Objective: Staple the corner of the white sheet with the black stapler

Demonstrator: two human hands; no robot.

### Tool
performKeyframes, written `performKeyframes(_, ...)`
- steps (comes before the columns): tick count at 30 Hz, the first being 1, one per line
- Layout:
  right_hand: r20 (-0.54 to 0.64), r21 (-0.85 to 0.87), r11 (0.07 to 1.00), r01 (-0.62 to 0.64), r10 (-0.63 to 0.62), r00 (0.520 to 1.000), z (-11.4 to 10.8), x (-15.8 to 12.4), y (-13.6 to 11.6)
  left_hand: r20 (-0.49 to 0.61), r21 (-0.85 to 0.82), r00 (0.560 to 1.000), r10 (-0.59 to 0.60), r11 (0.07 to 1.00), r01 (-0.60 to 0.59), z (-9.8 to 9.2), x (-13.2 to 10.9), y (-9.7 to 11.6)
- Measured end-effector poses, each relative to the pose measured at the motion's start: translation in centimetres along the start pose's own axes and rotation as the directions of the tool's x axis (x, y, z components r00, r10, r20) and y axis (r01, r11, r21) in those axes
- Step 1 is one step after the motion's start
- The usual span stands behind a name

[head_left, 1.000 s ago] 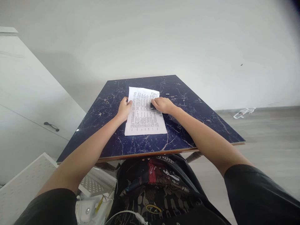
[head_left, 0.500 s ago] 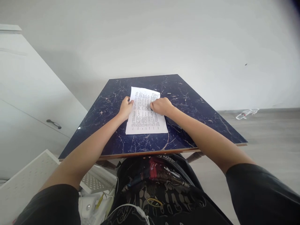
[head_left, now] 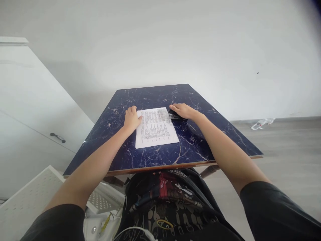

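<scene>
A printed sheet or thin stack of paper [head_left: 156, 129] lies flat on the dark blue marbled table [head_left: 150, 159]. At its left edge is my left hand [head_left: 131, 118], with the thumb over the margin and the fingers beside the edge, keeping hold of it. My right hand [head_left: 183, 111] is closed over a black stapler [head_left: 175, 116] at the upper right edge of the paper. Much of the stapler is covered by the hand, and its metal front meets the paper's edge. Whether the paper sits between its jaws I cannot tell.
A white cabinet [head_left: 32, 100] with a dark handle [head_left: 57, 137] stands to the left. Below it is a white perforated panel [head_left: 32, 194]. A clear plastic item [head_left: 262, 124] lies on the floor at right. The wall [head_left: 155, 43] rises behind the table.
The paper has been lowered flat onto the table and turned slightly. My right hand has left the paper's face, moved right and now grips the stapler. My left hand has shifted slightly left.
</scene>
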State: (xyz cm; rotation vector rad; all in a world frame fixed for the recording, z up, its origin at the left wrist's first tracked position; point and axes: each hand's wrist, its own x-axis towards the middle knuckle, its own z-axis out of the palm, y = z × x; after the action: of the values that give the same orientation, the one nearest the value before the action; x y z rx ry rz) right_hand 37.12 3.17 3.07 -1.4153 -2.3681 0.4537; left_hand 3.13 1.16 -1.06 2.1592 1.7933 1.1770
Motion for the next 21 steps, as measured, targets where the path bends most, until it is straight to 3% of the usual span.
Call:
performKeyframes(2, 0.078, 0.031, 0.997, 0.065, -0.068, 0.995, -0.8, -0.3, 0.9, 0.141, -0.010, 0.977, 0.159, 0.987, -0.159, -0.4, 0.1, 0.5)
performKeyframes(4, 0.157, 0.005, 0.995, 0.095, -0.094, 0.983, -1.4, -0.6, 1.6, 0.361, -0.068, 0.887, 0.288, 0.957, -0.283, -0.8, 0.0, 1.0)
performKeyframes(6, 0.206, -0.048, 0.996, 0.073, -0.062, 0.977, -1.7, -0.7, 2.1, 0.528, -0.116, 0.783, 0.329, 0.941, -0.318, -0.8, -0.3, 1.5)
performKeyframes(8, 0.194, -0.117, 0.993, 0.016, 0.007, 0.981, -1.9, -0.7, 2.3, 0.608, -0.128, 0.731, 0.310, 0.947, -0.296, -0.7, -0.7, 1.7)
performKeyframes(10, 0.127, -0.206, 0.977, -0.049, 0.076, 0.989, -2.0, -0.6, 2.2, 0.631, -0.126, 0.722, 0.285, 0.955, -0.267, -0.5, -0.9, 1.6)
performKeyframes(13, -0.053, -0.300, 0.940, -0.164, 0.155, 0.986, -1.8, -0.6, 1.4, 0.625, -0.103, 0.741, 0.247, 0.967, -0.235, -0.2, -0.8, 1.3)
performKeyframes(16, -0.219, -0.215, 0.951, -0.222, 0.175, 0.960, -0.9, -0.4, -0.4, 0.637, -0.097, 0.733, 0.240, 0.968, -0.232, -0.1, -0.6, 1.1)
performKeyframes(18, -0.200, -0.096, 0.983, -0.155, 0.134, 0.971, 0.2, -0.3, -2.0, 0.635, -0.121, 0.730, 0.251, 0.966, -0.228, 0.0, -0.5, 1.1)
performKeyframes(21, -0.066, 0.011, 1.000, -0.011, 0.011, 0.998, 2.1, 0.0, -4.3, 0.619, -0.147, 0.746, 0.247, 0.969, -0.199, 0.0, -0.5, 1.0)
